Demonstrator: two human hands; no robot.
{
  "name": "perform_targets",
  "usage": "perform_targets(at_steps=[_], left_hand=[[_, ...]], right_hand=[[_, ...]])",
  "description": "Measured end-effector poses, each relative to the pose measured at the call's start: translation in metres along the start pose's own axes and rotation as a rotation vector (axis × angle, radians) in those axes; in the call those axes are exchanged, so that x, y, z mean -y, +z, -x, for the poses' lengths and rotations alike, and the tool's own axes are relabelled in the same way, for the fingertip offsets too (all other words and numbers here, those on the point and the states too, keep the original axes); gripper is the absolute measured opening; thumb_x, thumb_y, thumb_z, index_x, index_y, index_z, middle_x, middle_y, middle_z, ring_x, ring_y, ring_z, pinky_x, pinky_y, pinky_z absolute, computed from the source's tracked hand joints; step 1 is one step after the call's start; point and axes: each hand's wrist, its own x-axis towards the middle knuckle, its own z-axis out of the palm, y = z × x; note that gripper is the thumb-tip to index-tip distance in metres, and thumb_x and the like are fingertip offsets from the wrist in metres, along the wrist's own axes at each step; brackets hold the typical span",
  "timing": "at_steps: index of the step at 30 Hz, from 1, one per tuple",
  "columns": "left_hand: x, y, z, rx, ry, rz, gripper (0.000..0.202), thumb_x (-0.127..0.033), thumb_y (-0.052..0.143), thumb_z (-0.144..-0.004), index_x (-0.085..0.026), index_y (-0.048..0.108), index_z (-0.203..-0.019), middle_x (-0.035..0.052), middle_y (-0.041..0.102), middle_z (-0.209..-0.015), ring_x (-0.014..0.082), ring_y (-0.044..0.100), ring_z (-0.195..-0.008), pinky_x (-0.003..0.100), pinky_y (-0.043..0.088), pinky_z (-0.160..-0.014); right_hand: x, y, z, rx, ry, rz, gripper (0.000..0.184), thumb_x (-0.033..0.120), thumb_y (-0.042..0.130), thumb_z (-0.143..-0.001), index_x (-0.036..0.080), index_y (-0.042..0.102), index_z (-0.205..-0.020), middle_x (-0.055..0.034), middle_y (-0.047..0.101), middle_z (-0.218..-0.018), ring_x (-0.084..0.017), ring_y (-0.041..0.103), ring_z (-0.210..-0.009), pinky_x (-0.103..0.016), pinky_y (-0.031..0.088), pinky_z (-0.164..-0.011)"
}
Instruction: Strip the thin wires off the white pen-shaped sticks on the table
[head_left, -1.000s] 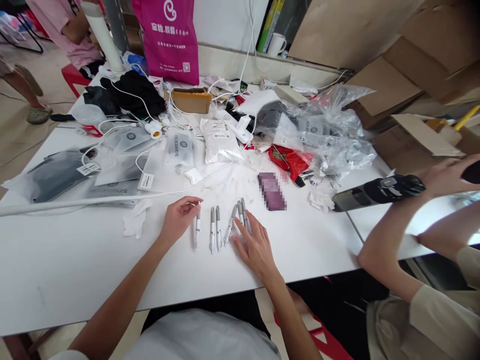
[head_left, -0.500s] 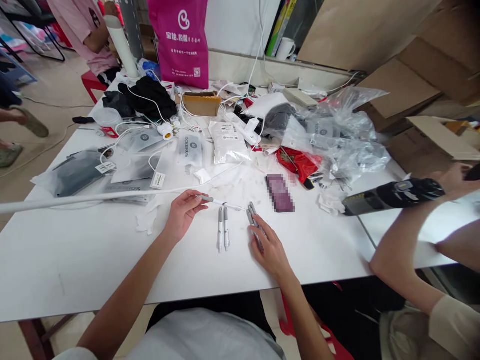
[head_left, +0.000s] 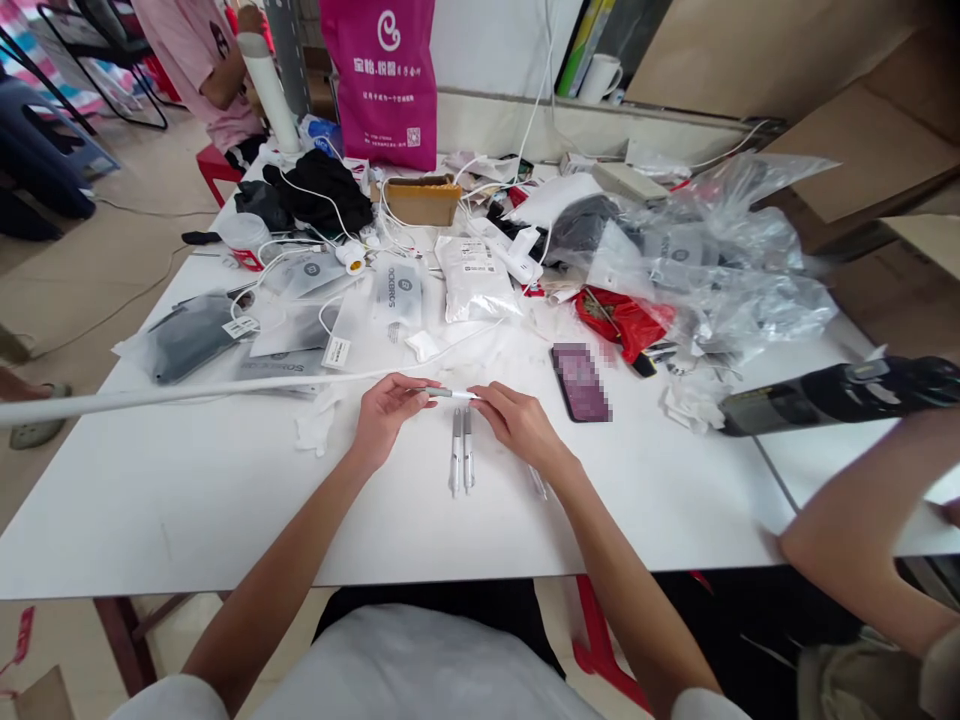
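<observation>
A white pen with a grey grip (head_left: 448,393) is held level between my two hands, just above the white table (head_left: 360,540). My left hand (head_left: 386,415) pinches its grey end, and my right hand (head_left: 517,425) pinches the white end. Below it, two similar pens (head_left: 463,455) lie side by side on the table, pointing towards me. Part of another pen (head_left: 538,482) shows by my right wrist; the rest of it is hidden under the hand and forearm.
A phone (head_left: 581,383) lies right of my hands. Bagged packages (head_left: 195,335), a white pouch (head_left: 476,280), cables and clear plastic (head_left: 765,260) crowd the back. A white pole (head_left: 187,393) crosses from the left. At right are a black cylindrical object (head_left: 840,392) and another person's arm (head_left: 862,500).
My right hand has left the pens on the right and moved left and up onto the held pen's white end. My left hand still holds the grey end. The view has shifted slightly.
</observation>
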Motion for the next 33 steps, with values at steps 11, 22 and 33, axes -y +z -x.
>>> perform_targets(at_steps=[11,22,33], left_hand=[[0.020,-0.022,-0.005,0.122,0.389,-0.872,0.024,-0.039,0.059,-0.107,-0.025,0.078,-0.109,0.0074,0.073,-0.093,0.0216,0.065,-0.083,0.037,0.052,-0.080],[0.015,-0.012,-0.001,0.135,0.200,-0.900,0.049,-0.047,0.043,-0.112,-0.022,0.061,-0.073,0.0047,0.061,-0.073,0.0215,0.057,-0.076,0.037,0.046,-0.074],[0.022,-0.014,0.001,0.117,0.333,-0.864,0.033,-0.040,0.050,-0.110,-0.022,0.069,-0.090,0.0043,0.068,-0.083,0.0181,0.059,-0.073,0.032,0.045,-0.072]], right_hand=[[-0.024,0.022,0.004,-0.038,-0.108,0.037,0.029,0.035,0.042,-0.115,0.021,0.068,-0.118,-0.0058,0.068,-0.088,-0.019,0.059,-0.074,-0.034,0.047,-0.071],[-0.021,0.023,0.007,-0.058,-0.093,-0.078,0.033,0.036,0.041,-0.115,0.024,0.070,-0.123,-0.0081,0.069,-0.092,-0.022,0.061,-0.083,-0.038,0.052,-0.079],[-0.017,0.030,0.009,-0.071,-0.080,-0.078,0.031,0.036,0.044,-0.114,0.025,0.072,-0.121,-0.0079,0.066,-0.091,-0.023,0.062,-0.084,-0.038,0.053,-0.077]])
